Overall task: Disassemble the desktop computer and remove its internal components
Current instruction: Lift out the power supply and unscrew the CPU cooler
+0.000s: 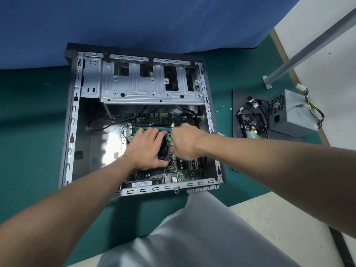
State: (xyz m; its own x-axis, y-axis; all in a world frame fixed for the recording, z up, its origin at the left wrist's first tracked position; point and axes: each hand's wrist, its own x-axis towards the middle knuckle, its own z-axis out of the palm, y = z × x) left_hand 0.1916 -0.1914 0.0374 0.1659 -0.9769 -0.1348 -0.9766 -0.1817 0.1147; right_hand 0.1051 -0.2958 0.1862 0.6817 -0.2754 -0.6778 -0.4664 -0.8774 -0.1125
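An open desktop case [73,120] lies flat on a green mat, its silver drive cage [146,87] at the far end. Inside sits the green motherboard [173,170] with memory sticks [154,130] behind the hands. My left hand [144,149] lies over the black CPU cooler fan [163,149], fingers and thumb wrapped round its edges. My right hand [185,141] is curled into a fist just right of the fan, above the board; whatever it may be holding is hidden by the knuckles.
To the right of the case lie a dark side panel [238,97], a black fan frame with cables [252,120], a grey power supply [292,116] and loose screws [221,108]. A blue cloth [134,22] hangs behind. A metal table leg [300,54] crosses the right.
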